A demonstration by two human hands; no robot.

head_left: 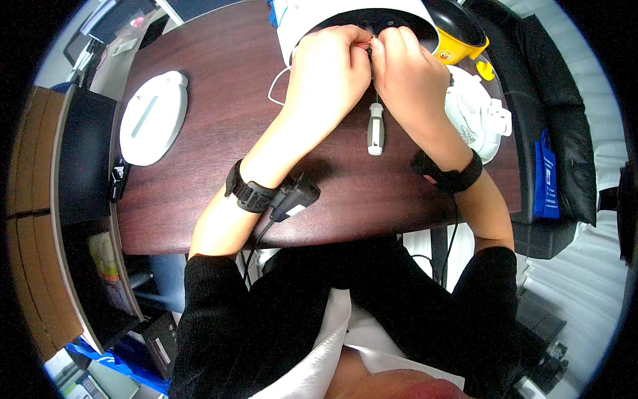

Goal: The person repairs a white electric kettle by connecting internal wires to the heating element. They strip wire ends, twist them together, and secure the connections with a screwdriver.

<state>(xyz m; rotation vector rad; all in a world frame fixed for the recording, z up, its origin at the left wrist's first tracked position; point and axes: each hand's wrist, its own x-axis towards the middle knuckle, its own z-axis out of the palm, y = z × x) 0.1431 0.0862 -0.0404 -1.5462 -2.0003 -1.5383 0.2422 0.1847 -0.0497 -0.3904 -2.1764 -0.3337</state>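
At the far side of the table, both my hands meet in front of the open, dark underside of a white rounded housing (pixel 288 34). My left hand (pixel 335 63) is closed, thumb and forefinger pinching by a thin red wire (pixel 364 44). Close against it, my right hand (pixel 409 70) also pinches at the wire, its fingertips partly hidden. Just below the hands lies a screwdriver (pixel 375 133) with a grey and white handle, its shaft pointing away from me; neither hand grips it. A white cable (pixel 272 85) loops out beside my left hand.
A white oval cover (pixel 154 118) with a slot lies at the left. On the right are a round white base (pixel 473 116), a yellow pot (pixel 477 52) and a small yellow piece (pixel 485 70). Black wristbands with cables sit on both forearms. A black sofa (pixel 555 86) stands beyond the right edge.
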